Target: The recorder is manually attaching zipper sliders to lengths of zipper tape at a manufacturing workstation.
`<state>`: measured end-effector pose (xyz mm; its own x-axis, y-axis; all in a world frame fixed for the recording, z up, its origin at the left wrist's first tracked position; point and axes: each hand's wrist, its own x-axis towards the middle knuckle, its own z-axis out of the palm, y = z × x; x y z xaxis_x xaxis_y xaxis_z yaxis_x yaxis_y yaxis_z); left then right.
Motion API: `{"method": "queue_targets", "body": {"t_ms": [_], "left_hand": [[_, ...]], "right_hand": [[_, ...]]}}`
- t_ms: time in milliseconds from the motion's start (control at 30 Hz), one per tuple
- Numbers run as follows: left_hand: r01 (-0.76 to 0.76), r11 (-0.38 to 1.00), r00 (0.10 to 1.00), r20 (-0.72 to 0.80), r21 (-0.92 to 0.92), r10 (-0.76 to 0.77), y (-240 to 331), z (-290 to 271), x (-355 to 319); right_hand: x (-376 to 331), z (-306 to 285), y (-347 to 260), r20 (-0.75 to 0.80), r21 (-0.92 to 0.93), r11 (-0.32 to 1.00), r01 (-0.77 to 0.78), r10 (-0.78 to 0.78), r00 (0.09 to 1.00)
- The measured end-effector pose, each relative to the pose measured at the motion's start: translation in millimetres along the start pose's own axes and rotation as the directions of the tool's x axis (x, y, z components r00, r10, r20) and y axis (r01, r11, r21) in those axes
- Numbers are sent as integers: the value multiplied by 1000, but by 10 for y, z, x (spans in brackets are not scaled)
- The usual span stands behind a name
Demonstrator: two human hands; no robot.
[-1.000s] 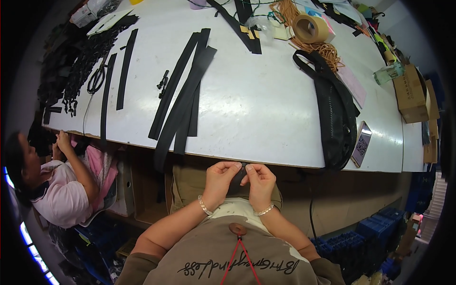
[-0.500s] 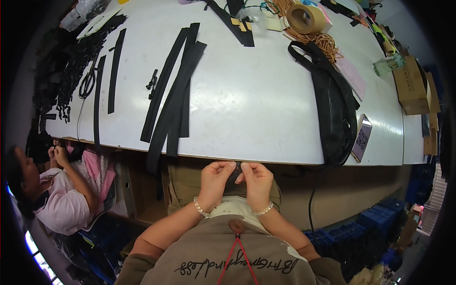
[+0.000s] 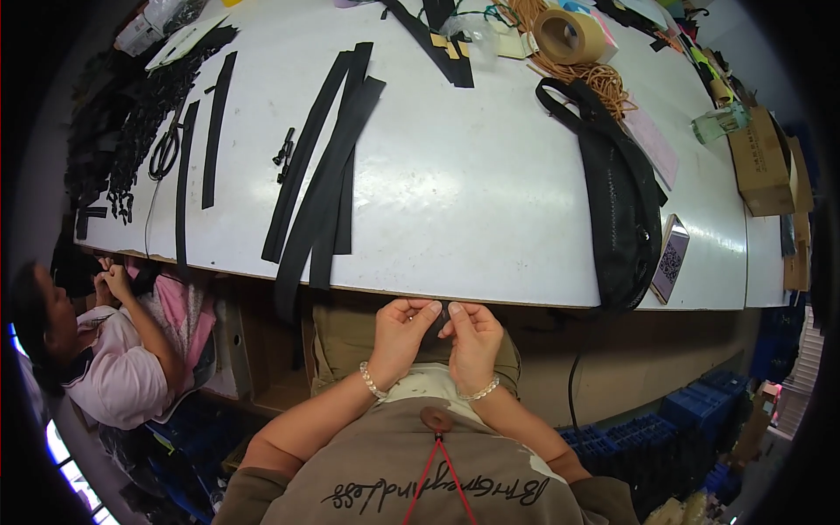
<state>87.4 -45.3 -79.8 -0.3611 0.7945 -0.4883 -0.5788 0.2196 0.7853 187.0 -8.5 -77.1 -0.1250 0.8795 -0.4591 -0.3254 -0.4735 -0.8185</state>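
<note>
Just below the table's front edge, over my lap, my left hand (image 3: 404, 334) and my right hand (image 3: 475, 341) pinch a small black strip (image 3: 437, 326) between thumbs and fingertips. Most of the strip is hidden by the fingers, and its exact kind is hard to make out. Ahead and to the left, several long black straps (image 3: 331, 179) lie crossed on the white table (image 3: 464, 201), the nearest one hanging over the edge. Beside them rests a small group of black plastic pieces (image 3: 283, 155).
On the right lie a black bag (image 3: 615, 206) and a phone (image 3: 670, 260). A tape roll (image 3: 567, 37) sits on brown cord (image 3: 604, 86) at the back. Scissors (image 3: 164, 150) lie left. A co-worker (image 3: 122, 350) sits at the left; blue crates (image 3: 700, 398) stand lower right.
Both hands stay together at the table edge. The right fingertips have shifted slightly, and a little more of the black strip shows between the hands. The whole view has moved a little.
</note>
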Motion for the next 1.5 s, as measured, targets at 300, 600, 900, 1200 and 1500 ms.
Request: {"method": "queue_targets", "body": {"t_ms": [300, 600, 900, 1200, 1500], "left_hand": [[-44, 997, 999, 23, 64, 42, 13, -39, 25], [-212, 974, 970, 139, 84, 199, 252, -68, -256], [-525, 849, 821, 298, 59, 487, 301, -112, -262], [-126, 978, 986, 131, 164, 105, 302, -55, -241], [48, 988, 992, 106, 149, -64, -45, -179, -2]], "right_hand": [[-34, 86, -4, -48, 36, 999, 41, -39, 998], [-198, -39, -286, 280, -32, 989, 141, -127, 952], [-220, -48, -409, 469, -57, 884, 465, -387, 794], [-112, -158, -360, 402, -275, 936, 217, -93, 911], [55, -237, -188, 273, -213, 977, 2, 58, 960]]}}
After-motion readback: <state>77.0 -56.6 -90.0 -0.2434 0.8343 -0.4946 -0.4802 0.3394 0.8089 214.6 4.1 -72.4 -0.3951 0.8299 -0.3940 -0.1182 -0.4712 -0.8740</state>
